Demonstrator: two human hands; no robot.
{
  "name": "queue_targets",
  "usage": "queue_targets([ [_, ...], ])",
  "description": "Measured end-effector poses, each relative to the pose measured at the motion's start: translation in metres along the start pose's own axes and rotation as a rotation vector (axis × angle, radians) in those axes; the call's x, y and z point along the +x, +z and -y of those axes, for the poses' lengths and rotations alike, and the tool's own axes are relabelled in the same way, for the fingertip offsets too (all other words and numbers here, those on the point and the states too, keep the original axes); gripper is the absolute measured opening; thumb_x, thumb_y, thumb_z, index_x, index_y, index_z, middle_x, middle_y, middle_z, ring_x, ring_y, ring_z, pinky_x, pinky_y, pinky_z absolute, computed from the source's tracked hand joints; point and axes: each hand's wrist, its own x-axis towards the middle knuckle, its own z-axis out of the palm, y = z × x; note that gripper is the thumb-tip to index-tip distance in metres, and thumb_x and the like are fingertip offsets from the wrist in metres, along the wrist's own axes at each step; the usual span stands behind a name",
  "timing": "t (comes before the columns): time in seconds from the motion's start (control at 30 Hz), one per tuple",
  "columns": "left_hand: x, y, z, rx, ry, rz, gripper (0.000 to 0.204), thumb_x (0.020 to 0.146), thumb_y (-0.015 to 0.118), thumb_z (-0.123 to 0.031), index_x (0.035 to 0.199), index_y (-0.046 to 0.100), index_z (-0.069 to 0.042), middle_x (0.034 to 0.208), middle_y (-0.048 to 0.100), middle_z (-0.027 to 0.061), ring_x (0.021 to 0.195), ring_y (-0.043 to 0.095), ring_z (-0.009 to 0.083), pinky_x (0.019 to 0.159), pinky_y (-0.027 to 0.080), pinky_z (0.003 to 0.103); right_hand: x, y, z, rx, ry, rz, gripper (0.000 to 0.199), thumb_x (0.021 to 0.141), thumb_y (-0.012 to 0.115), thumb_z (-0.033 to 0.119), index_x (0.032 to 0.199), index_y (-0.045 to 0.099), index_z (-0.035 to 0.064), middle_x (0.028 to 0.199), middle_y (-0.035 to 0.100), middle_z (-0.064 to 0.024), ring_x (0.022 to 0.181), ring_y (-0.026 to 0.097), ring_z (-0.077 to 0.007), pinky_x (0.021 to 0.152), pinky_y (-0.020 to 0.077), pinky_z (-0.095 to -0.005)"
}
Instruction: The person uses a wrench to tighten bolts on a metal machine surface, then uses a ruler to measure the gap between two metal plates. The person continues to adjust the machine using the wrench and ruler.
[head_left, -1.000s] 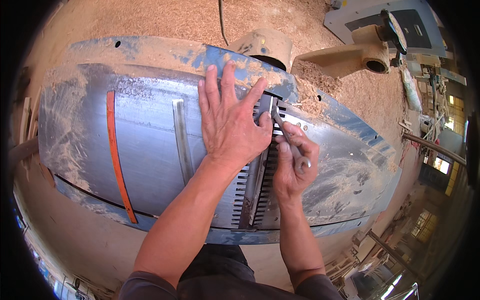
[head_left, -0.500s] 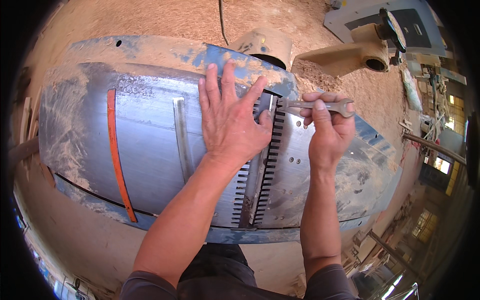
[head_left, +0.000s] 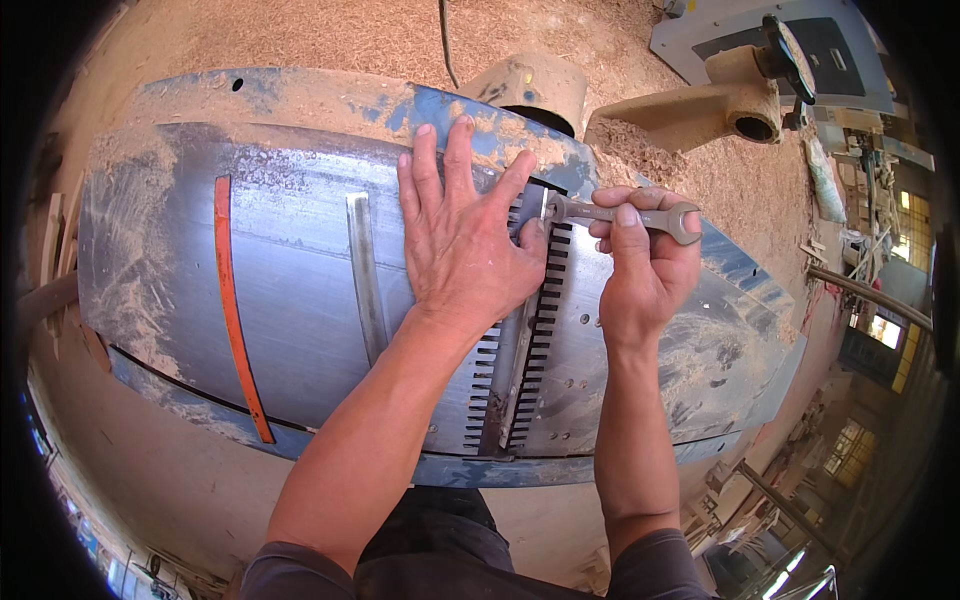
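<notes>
I'm gripping the wrench (head_left: 622, 212) in my right hand (head_left: 640, 270), its shaft lying crosswise to the slot (head_left: 520, 340), while my left hand (head_left: 465, 240) is pressing flat beside it.

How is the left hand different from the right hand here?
The left hand lies flat with fingers spread on the metal table; the right hand is curled into a grip. The left hand holds nothing; the right hand holds a wrench. Both sit beside the toothed slot.
</notes>
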Motion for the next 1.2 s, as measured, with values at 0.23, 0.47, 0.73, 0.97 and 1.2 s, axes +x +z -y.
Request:
queue_targets([
  [0.23, 0.0, 0.0, 0.0, -0.014, 0.004, -0.014, 0.058, 0.075, 0.077, -0.026, 0.132, 0.069, -0.023, 0.159, 0.034, 0.0231, 0.153, 0.019, 0.0478, 0.127, 0.011, 0.058, -0.001, 0.003, -0.002, 0.001, -0.03, 0.004, 0.012, 0.103, 0.057, -0.001, 0.115, 0.053, -0.0004, 0.109, 0.067, -0.0117, 0.09, 0.062, -0.0108, 0.077, 0.0548, -0.0241],
  [0.47, 0.0, 0.002, 0.001, -0.015, 0.001, -0.016, 0.058, 0.075, 0.077, -0.025, 0.132, 0.069, -0.023, 0.159, 0.034, 0.0228, 0.153, 0.018, 0.0473, 0.127, 0.011, 0.058, 0.002, -0.003, 0.0, -0.021, -0.008, -0.067, 0.013, 0.103, 0.056, -0.001, 0.116, 0.052, -0.0009, 0.108, 0.067, -0.0129, 0.088, 0.063, -0.0122, 0.077, 0.0551, -0.025],
  [0.73, 0.0, 0.0, 0.0, 0.002, -0.013, -0.004, 0.059, 0.076, 0.077, -0.025, 0.135, 0.069, -0.023, 0.161, 0.033, 0.0206, 0.153, 0.02, 0.0447, 0.126, 0.014, 0.058, 0.014, 0.002, -0.009, -0.075, 0.087, 0.001, 0.009, 0.102, 0.054, -0.001, 0.111, 0.054, -0.001, 0.102, 0.068, -0.0107, 0.083, 0.063, -0.0115, 0.07, 0.0537, -0.0249],
  [0.97, 0.0, 0.001, 0.0, 0.003, -0.005, -0.007, 0.059, 0.076, 0.078, -0.025, 0.134, 0.069, -0.022, 0.161, 0.034, 0.021, 0.153, 0.02, 0.0449, 0.126, 0.013, 0.058, 0.039, 0.005, -0.007, -0.303, 0.217, 0.115, 0.008, 0.101, 0.055, 0.002, 0.108, 0.057, 0.0002, 0.097, 0.07, -0.0066, 0.074, 0.062, -0.0113, 0.068, 0.0521, -0.0255],
  [1.2, 0.0, 0.001, 0.001, 0.01, 0.002, -0.001, 0.058, 0.077, 0.077, -0.027, 0.134, 0.068, -0.024, 0.159, 0.034, 0.0225, 0.153, 0.019, 0.0469, 0.127, 0.011, 0.058, -0.062, 0.008, -0.024, 0.027, -0.023, -0.091, 0.015, 0.104, 0.054, -0.003, 0.118, 0.055, -0.0012, 0.126, 0.065, -0.0193, 0.114, 0.064, -0.0213, 0.09, 0.0562, -0.0319],
])
